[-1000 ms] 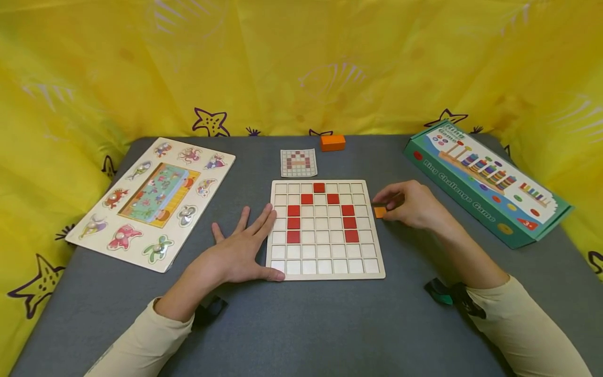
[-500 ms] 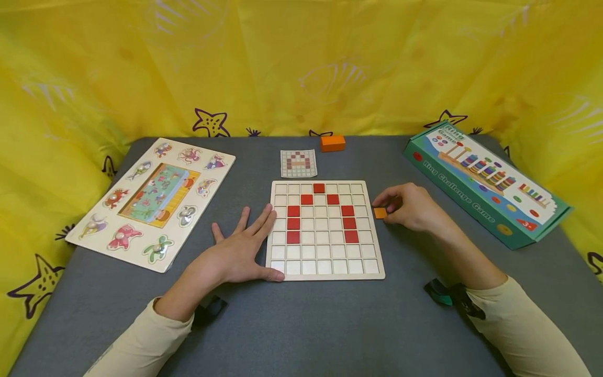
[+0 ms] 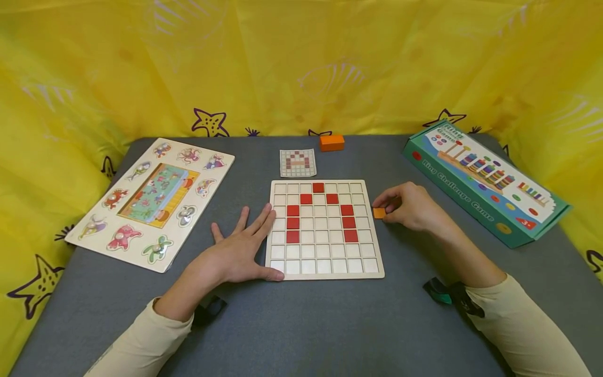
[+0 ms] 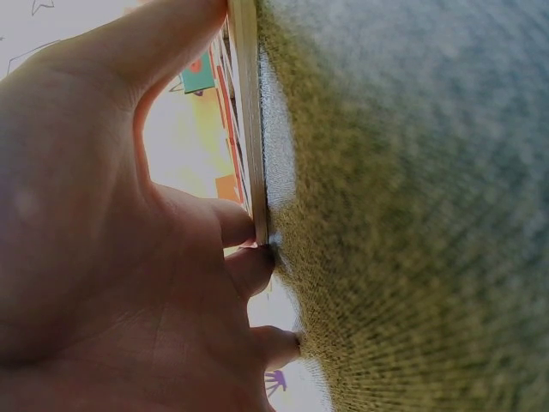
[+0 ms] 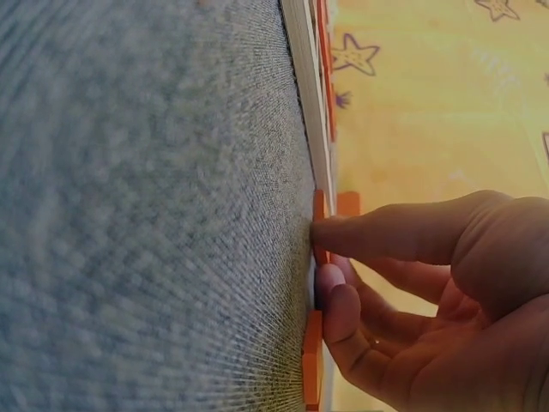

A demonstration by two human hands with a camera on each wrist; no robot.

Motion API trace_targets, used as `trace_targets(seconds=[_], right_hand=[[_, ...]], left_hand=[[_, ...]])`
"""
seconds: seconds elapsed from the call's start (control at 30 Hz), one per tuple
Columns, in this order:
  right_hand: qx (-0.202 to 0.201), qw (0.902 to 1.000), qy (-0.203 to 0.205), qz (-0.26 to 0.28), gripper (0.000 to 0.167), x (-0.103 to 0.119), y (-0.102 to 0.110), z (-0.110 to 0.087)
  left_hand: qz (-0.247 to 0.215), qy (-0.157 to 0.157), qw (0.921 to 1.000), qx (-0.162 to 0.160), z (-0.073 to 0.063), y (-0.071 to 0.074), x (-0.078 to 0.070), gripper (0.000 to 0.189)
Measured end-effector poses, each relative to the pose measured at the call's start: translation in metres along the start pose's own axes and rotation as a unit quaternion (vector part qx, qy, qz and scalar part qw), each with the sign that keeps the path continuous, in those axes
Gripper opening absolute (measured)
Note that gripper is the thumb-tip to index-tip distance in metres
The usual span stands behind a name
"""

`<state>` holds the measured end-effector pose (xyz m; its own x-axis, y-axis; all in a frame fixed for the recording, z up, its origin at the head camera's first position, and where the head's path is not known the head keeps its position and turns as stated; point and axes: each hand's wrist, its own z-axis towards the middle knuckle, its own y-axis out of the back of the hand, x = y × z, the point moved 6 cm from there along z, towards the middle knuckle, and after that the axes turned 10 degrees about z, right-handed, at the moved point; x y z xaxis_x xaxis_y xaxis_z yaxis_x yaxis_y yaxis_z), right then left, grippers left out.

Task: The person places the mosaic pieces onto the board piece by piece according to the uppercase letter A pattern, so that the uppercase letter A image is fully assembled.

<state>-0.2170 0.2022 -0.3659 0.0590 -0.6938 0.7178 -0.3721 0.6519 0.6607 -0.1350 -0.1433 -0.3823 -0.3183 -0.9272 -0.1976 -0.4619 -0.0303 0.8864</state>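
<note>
A wooden grid board point(image 3: 325, 276) lies flat in the middle of the table, with several red square tiles point(image 3: 348, 222) set in an arch shape. My left hand point(image 3: 237, 256) rests at its left side, fingers straight and spread. The left thumb lies on the near left corner, and two fingertips touch the left edge. Beside the board's right edge, my right hand point(image 3: 410, 208) pinches an orange tile point(image 3: 379, 213) between thumb and fingers, low at the tabletop. In the right wrist view another orange piece point(image 5: 313, 360) lies below the fingers; the hand hides it in the head view.
A small pattern card point(image 3: 298, 163) lies behind the board, with an orange block point(image 3: 332, 143) near it. On the left is an animal puzzle board point(image 3: 141, 209); on the right, a green game box point(image 3: 485, 183). Yellow cloth point(image 3: 264, 63) surrounds the grey table point(image 3: 301, 330).
My right hand has shifted very slightly toward me at the orange tile. The left hand and the board keep their places.
</note>
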Motion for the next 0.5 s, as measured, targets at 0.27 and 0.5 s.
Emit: trace_targets(seconds=[0.27,0.5], right_hand=[[0.003,0.9998,0.002,0.018,0.026,0.001,0.0028,-0.0008],[-0.001,0.9996,-0.009,0.025,0.027,0.0005,0.0057,-0.0022]], left_hand=[[0.003,0.002,1.0,0.003,0.0012,-0.0006,0.0009,0.135],[0.004,0.002,1.0,0.002,0.0013,-0.0005,0.0009,0.135]])
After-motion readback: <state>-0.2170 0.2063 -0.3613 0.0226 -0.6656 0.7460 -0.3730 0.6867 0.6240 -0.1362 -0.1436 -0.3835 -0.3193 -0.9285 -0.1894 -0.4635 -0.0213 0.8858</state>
